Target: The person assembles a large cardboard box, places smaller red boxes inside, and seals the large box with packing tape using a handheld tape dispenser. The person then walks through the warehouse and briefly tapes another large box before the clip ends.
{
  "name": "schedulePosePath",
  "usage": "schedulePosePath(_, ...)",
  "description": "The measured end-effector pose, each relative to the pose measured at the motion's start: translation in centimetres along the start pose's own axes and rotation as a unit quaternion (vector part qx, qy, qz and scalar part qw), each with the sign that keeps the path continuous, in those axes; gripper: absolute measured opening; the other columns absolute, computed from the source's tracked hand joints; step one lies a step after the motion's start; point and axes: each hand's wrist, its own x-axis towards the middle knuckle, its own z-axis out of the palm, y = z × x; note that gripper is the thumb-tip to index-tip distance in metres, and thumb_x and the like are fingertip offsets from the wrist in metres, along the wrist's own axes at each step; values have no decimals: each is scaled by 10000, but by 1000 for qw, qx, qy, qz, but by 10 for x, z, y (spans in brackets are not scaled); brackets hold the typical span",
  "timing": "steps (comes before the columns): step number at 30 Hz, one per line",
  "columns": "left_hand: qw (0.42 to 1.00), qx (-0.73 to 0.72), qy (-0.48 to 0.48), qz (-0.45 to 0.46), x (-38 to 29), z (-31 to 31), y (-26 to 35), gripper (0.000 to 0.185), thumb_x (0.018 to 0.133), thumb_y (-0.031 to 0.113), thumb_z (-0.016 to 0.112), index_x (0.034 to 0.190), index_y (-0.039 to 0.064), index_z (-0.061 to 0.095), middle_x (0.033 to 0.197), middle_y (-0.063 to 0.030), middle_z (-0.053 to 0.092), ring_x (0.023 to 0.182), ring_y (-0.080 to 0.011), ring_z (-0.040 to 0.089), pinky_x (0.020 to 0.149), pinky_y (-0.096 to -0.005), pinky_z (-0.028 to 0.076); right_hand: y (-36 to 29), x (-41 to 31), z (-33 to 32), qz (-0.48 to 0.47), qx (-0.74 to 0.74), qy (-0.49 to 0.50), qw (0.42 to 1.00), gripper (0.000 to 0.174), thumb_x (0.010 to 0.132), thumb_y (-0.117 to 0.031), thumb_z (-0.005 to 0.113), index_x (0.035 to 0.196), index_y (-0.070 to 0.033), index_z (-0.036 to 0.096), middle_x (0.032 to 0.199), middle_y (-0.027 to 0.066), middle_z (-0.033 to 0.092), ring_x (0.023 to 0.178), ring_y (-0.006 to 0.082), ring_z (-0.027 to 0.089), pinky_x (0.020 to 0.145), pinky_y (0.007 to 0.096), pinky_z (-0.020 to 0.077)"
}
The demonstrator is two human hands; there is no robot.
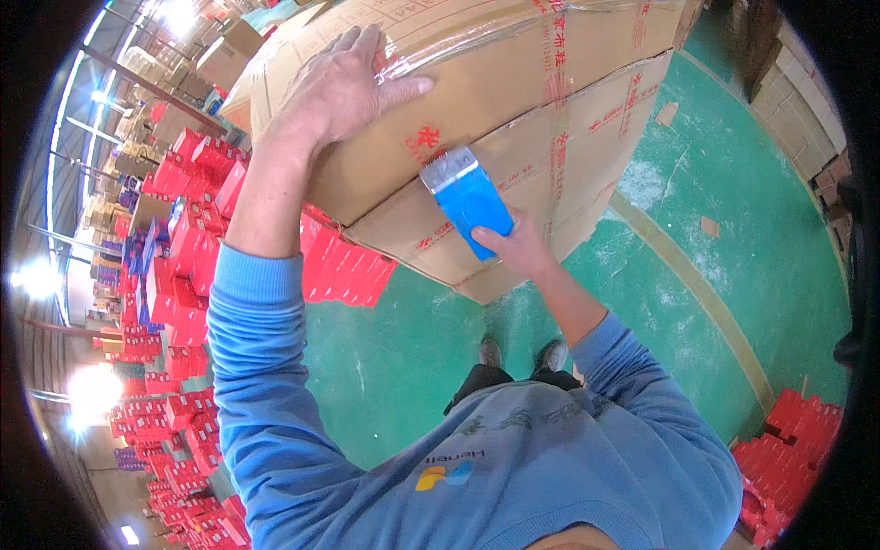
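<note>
A large cardboard carton (pixel 440 227) stands before me, bearing red printed characters and strips of clear tape. My left hand (pixel 340 89) rests flat on its upper edge, the thumb spread from the fingers, holding nothing. In my right hand (pixel 519 244) is a blue tape dispenser (pixel 474 206) with a serrated metal blade. The blade end is against or just in front of the carton's near side, close to a horizontal seam; contact cannot be made out. Shiny clear tape (pixel 474 38) runs along the upper edge.
Red shoeboxes (pixel 344 268) are stacked beside the carton at left, with many more red boxes (pixel 185 412) beyond. Another red stack (pixel 790 454) stands at lower right. The green floor (pixel 399 371) carries a yellow line (pixel 687 275) and cardboard scraps (pixel 710 227).
</note>
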Motion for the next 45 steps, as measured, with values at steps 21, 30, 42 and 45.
schedulePosePath(21,938,241,17,248,-111,104,14,542,929,235,493,1455,138,406,1560,-96,304,1446,-263,269,1159,-396,252,60,-45,-3,147,-34,96,984,503,819,-358,773,1109,32,641,936,74,675,817,123,624,740,305,537)
schedulePosePath(30,947,183,32,263,-122,117,19,519,888,177,525,1404,175,481,1548,-164,303,1429,-302,303,1150,-418,271,79,-86,1,128,3,121,984,462,809,-313,785,1104,18,653,951,64,682,832,129,632,740,319,538)
schedulePosePath(42,917,271,-45,288,-127,145,24,529,916,208,475,1434,108,440,1579,-151,237,1473,-308,187,1188,-428,178,54,-35,2,199,-180,119,956,555,850,-446,709,1106,42,647,910,101,689,791,165,647,714,330,544)
schedulePosePath(45,885,321,-91,326,-138,176,28,541,939,227,427,1462,90,398,1585,-141,228,1477,-285,181,1197,-414,151,70,-19,-10,309,128,125,934,554,881,-453,679,1126,43,641,944,113,691,800,182,662,715,336,551)
